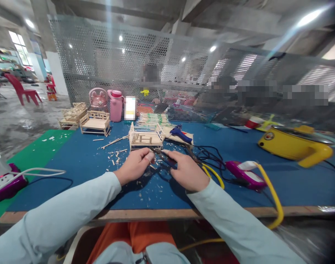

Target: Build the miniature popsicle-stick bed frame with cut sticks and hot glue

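My left hand (135, 164) is closed in a pinch at the middle of the blue table, and its fingertips mostly hide whatever they hold. My right hand (189, 170) grips a dark two-handled cutting tool (162, 154), scissors or pliers, whose tip reaches the left fingertips. Just beyond both hands stands a small wooden stick-built miniature bed (146, 139) with railings. Short wooden offcuts (117, 158) and thin sticks (115, 141) lie scattered left of it. Behind it is a bundle of sticks (153, 119).
Finished-looking miniature wooden furniture (95, 124) stands at the back left, near a pink bottle (116, 106) and a lit phone (130, 108). A blue glue gun (181, 134) lies right of centre. Further right are cables, a purple power strip (246, 176) and a yellow electric pot (288, 143).
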`<control>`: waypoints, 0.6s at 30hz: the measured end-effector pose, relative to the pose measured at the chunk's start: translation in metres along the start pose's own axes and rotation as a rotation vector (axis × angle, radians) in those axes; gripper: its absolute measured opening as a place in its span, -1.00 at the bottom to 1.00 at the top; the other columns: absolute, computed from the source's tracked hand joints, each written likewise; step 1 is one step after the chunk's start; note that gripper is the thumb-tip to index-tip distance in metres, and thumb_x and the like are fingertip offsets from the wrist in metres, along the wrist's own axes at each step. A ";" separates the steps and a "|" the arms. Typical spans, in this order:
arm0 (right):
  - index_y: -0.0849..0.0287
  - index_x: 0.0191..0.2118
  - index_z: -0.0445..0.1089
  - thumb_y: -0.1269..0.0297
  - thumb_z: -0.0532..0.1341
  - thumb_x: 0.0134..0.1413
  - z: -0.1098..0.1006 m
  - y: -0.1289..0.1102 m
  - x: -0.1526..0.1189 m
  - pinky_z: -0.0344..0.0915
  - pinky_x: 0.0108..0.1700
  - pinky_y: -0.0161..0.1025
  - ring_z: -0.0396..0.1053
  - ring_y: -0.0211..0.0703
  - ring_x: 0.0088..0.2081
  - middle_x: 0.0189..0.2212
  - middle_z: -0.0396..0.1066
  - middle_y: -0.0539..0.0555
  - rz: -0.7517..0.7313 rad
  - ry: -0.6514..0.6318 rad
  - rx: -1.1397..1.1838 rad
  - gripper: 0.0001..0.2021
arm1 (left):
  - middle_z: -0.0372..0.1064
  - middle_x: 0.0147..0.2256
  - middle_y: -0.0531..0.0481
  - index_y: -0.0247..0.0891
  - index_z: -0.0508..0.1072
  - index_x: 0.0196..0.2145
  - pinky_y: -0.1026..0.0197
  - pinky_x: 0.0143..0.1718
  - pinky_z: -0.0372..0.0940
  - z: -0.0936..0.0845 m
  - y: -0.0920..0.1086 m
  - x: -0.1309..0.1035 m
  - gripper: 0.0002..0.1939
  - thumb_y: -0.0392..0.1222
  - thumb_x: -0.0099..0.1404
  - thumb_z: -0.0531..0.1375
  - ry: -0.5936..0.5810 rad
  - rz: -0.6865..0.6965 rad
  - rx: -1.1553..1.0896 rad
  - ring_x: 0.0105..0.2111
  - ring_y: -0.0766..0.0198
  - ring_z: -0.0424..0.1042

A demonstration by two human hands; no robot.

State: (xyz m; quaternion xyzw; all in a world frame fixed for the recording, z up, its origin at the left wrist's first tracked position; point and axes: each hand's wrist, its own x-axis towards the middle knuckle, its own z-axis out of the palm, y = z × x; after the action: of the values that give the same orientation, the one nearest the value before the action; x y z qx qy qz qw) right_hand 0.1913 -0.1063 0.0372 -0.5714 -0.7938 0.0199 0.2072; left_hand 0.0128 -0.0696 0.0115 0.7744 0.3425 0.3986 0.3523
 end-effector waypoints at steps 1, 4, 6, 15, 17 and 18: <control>0.32 0.01 0.32 0.58 0.04 -0.32 0.001 0.000 0.000 0.24 -0.05 -0.19 0.35 -0.04 -0.12 -0.16 0.41 0.22 -0.002 0.003 -0.005 -0.39 | 0.26 -0.53 0.07 -0.31 0.33 -0.49 0.32 -0.43 0.09 0.000 0.000 0.000 -0.70 -0.11 0.27 -0.04 -0.003 -0.007 -0.004 -0.48 0.36 0.22; 0.30 0.00 0.32 0.58 0.04 -0.32 0.004 0.001 0.000 0.23 -0.05 -0.18 0.34 -0.04 -0.11 -0.17 0.41 0.21 -0.005 -0.010 -0.017 -0.40 | 0.32 -0.49 0.04 -0.34 0.36 -0.42 0.32 -0.46 0.10 0.001 0.003 -0.002 -0.70 -0.04 0.24 0.01 -0.041 -0.038 -0.029 -0.49 0.36 0.22; 0.28 -0.01 0.32 0.58 0.05 -0.32 0.005 0.003 0.000 0.24 -0.06 -0.18 0.35 -0.05 -0.13 -0.19 0.41 0.20 -0.015 -0.020 -0.020 -0.42 | 0.35 -0.48 0.01 -0.35 0.38 -0.41 0.30 -0.47 0.11 0.003 0.004 -0.003 -0.60 0.05 0.25 -0.04 -0.076 -0.083 -0.028 -0.50 0.34 0.24; 0.26 -0.02 0.30 0.56 0.06 -0.30 0.031 0.019 -0.006 0.21 0.02 -0.10 0.32 -0.01 -0.03 -0.07 0.38 0.22 -0.068 -0.004 -0.015 -0.44 | 0.11 -0.74 0.08 -0.24 0.13 -0.74 0.27 -0.54 0.01 0.012 -0.004 -0.002 -0.44 0.08 0.30 -0.20 -0.161 -0.137 0.111 -0.68 0.36 0.12; 0.30 -0.01 0.28 0.56 0.06 -0.27 0.038 0.020 -0.009 0.21 0.02 -0.11 0.32 -0.02 -0.03 -0.07 0.37 0.24 -0.049 0.004 -0.028 -0.45 | 0.11 -0.74 0.09 -0.23 0.13 -0.74 0.27 -0.55 0.00 0.012 -0.007 -0.002 -0.46 0.07 0.30 -0.18 -0.170 -0.134 0.131 -0.69 0.36 0.12; 0.31 -0.01 0.27 0.56 0.06 -0.27 0.040 0.020 -0.011 0.21 0.01 -0.12 0.32 -0.02 -0.04 -0.07 0.37 0.25 -0.039 0.013 -0.044 -0.46 | 0.12 -0.74 0.09 -0.23 0.14 -0.74 0.27 -0.55 -0.01 0.012 -0.007 -0.001 -0.46 0.07 0.30 -0.16 -0.170 -0.129 0.133 -0.68 0.36 0.12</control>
State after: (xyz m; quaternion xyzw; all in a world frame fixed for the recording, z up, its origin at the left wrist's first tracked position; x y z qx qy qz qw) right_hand 0.1976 -0.1013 -0.0080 -0.5603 -0.8037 -0.0053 0.2001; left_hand 0.0210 -0.0704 -0.0004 0.8034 0.3862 0.2846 0.3528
